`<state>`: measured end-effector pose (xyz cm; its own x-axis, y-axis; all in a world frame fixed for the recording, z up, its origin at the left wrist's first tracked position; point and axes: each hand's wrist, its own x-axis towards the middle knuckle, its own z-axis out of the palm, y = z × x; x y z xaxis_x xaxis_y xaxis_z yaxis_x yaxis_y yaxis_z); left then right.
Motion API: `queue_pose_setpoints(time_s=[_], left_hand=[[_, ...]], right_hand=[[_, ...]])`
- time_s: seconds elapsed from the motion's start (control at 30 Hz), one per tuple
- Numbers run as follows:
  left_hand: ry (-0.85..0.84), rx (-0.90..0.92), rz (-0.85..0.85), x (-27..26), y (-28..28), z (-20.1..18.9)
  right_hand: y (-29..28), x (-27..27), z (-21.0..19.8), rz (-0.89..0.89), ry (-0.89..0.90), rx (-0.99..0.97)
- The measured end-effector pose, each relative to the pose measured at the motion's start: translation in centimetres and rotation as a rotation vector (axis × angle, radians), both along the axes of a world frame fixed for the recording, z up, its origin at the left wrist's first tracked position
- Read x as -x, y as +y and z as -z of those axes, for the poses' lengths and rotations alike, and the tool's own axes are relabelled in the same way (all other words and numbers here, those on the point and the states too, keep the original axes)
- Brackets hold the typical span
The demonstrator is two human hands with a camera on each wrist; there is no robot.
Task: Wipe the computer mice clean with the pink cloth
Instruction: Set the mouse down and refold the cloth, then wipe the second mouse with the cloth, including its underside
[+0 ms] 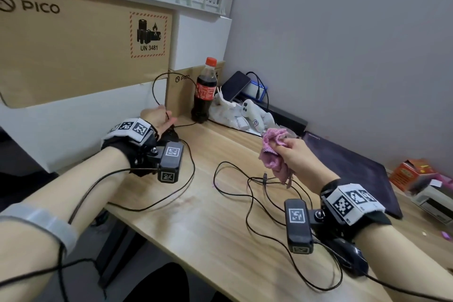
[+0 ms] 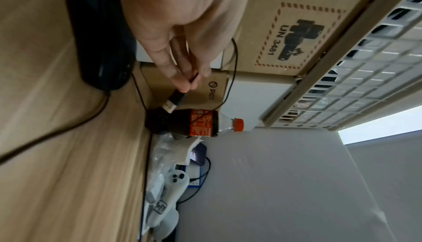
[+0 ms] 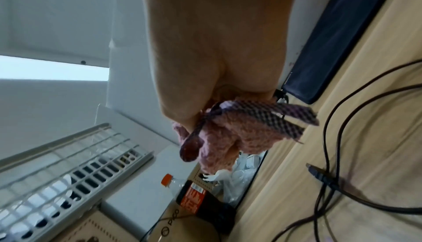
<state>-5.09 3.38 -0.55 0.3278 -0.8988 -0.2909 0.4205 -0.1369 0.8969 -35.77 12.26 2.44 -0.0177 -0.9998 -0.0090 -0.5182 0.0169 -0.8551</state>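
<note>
On the tabletop (image 1: 208, 228), a mouse (image 1: 171, 136) lies at the left under the left hand (image 1: 157, 117), with a bottle (image 1: 204, 91) behind it. Another mouse (image 1: 353, 261), probably resting on the tabletop, sits under the right wrist, loose cables (image 1: 247, 193) between the two.

Your right hand (image 1: 297, 157) is raised above the light wooden desk (image 1: 220, 228), fingers curled round the bunched pink knitted cloth (image 1: 274, 154). Your left hand (image 1: 157, 117) pinches a thin black cable (image 1: 157, 91) that loops up in front of the brown cardboard box (image 1: 73, 56). A black computer mouse (image 1: 353, 260) lies beneath your right wrist. A dark cola bottle with a red cap (image 1: 204, 91) stands near the desk's far edge.
</note>
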Motion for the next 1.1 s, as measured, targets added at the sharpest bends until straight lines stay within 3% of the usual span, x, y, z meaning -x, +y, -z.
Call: queue_pose_setpoints(time_s=[0.1, 0.33, 0.47, 0.6, 0.7, 0.9, 1.1], left_hand=[[-0.071, -0.023, 0.028, -0.3, 0.1, 0.2], [-0.045, -0.093, -0.009, 1.4, 1.0, -1.5], [-0.032, -0.003, 0.166, 5.3, 2.4, -3.7], [-0.111, 0.119, 0.386, 11.2, 3.8, -5.4], [-0.239, 0.204, 0.606, 16.9, 5.5, -5.8], [-0.652, 0.330, 0.932, 25.9, 9.3, -4.4], [-1.040, 0.251, 1.143, 30.0, 12.5, -0.7]], right_hand=[[-0.1, -0.6, 0.3, -0.046, 0.076, -0.019], [0.0, -0.8, 0.5, -0.092, 0.190, -0.044], [0.7, 0.8, 0.4, -0.038, 0.139, 0.027], [3.0, 3.8, -0.5, 0.061, -0.057, 0.111], [4.9, 7.6, -0.2, 0.101, -0.169, 0.036], [9.4, 13.2, -0.3, 0.246, -0.201, -0.057], [12.8, 15.2, 1.1, 0.267, -0.305, -0.065]])
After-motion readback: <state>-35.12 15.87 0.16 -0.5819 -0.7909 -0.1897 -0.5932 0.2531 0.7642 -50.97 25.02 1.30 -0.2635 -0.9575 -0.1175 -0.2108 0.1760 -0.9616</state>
